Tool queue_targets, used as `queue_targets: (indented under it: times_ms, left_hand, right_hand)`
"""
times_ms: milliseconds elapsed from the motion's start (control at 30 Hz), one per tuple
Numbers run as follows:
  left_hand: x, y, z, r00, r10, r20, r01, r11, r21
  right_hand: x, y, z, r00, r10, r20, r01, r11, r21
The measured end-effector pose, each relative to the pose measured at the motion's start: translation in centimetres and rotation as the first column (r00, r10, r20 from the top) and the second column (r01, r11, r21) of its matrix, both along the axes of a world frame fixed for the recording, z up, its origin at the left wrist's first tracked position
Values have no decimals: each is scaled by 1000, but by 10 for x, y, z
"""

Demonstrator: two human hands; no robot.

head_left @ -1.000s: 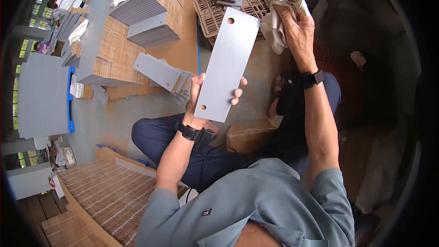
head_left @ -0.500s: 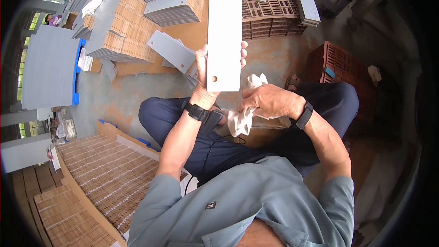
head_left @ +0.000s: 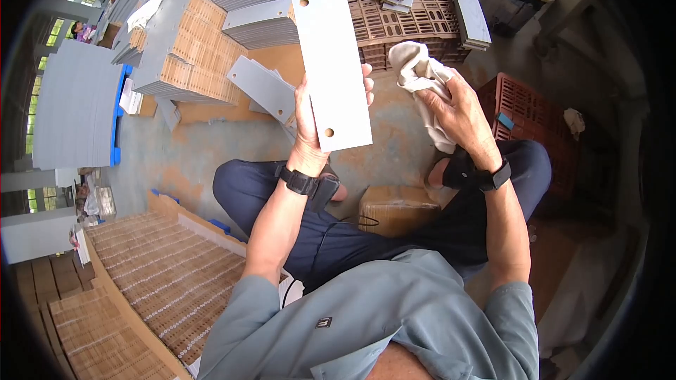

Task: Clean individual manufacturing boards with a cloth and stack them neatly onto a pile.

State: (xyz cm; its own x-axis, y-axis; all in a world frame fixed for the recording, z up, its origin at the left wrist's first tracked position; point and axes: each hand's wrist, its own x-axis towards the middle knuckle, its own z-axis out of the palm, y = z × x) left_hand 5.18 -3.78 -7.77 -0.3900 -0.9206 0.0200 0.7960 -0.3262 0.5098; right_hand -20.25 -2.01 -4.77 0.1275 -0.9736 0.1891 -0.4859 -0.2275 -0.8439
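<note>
A long white panel (head_left: 332,63) with a round hole near each end stands tilted in front of me. My left hand (head_left: 307,116) grips it from behind, thumb along its left edge and fingertips curled round the right edge. To the right, apart from the panel, my right hand (head_left: 461,112) is closed on a crumpled off-white cloth (head_left: 417,70). Part of the cloth hangs below my fingers.
Several similar panels (head_left: 264,84) lie beyond my left hand, near tall stacks (head_left: 204,49) of boards. Brown plastic crates (head_left: 440,10) carry more panels ahead. A reddish crate (head_left: 517,109) stands right, a cardboard box (head_left: 398,207) between my legs, and a slotted brown stack (head_left: 162,267) at left.
My right hand has moved up, forward and to the right with the cloth, away from the panel's lower end. The panel's top has tipped to the left in my left hand.
</note>
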Motion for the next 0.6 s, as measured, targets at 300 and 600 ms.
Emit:
queue_targets:
  times_ms: [300, 600]
  left_hand:
    - [-24, 5, 17, 963, 196, 187, -197, 980, -11]
    - [-33, 22, 0, 941, 52, 335, -83, 994, 77]
  right_hand:
    - [53, 20, -20, 881, 36, 472, -202, 931, 305]
    - [53, 0, -16, 839, -138, 526, -41, 948, 315]
